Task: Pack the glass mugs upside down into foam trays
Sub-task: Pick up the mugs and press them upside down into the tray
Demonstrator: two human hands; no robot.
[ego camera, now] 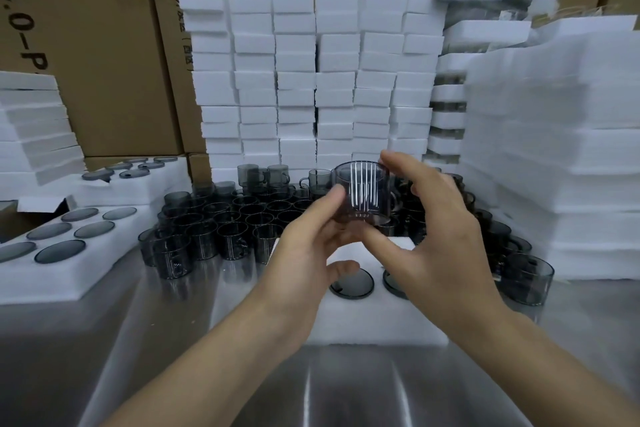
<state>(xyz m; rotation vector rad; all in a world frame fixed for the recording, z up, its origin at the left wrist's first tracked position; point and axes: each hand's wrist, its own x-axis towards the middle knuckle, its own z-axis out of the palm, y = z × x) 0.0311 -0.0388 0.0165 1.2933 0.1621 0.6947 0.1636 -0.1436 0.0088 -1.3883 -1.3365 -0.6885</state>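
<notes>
A smoky grey glass mug (362, 192) is held in the air above a white foam tray (374, 319) at the table's centre. My left hand (311, 253) grips its lower left side with thumb and fingers. My right hand (436, 229) holds its right side, index finger over the top edge and thumb under the base. Two upside-down mugs (351, 282) sit in the tray's near pockets, the right one partly hidden by my right hand. Several loose mugs (214, 222) stand crowded behind the tray.
A filled foam tray (59, 274) with upside-down mugs lies at the left, another behind it. Stacks of white foam blocks (311, 80) form a wall at the back. Piles of foam trays (561, 149) rise at the right. Cardboard boxes stand behind. A single mug (523, 279) sits at the right.
</notes>
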